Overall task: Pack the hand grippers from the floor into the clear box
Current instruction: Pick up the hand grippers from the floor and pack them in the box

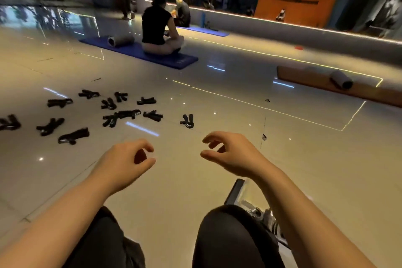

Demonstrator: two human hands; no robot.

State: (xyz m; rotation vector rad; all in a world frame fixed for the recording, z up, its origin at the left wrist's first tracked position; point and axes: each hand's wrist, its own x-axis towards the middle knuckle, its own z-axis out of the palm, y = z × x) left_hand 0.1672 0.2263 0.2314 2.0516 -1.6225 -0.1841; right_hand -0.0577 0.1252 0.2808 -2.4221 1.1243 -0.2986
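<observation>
Dim, floor (228, 98) glare, blurred edges

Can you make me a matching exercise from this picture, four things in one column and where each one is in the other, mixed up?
Things:
1. hand grippers
2. rolled grey mat
3. clear box
4. left hand

Places:
A. lying on the blue mat beside the seated person
B. by the wearer's right knee, mostly hidden
C. scattered over the floor, ahead and to the left
D. raised over the floor, fingers loosely curled, holding nothing

Pairs: 1-C, 2-A, 3-B, 4-D
</observation>
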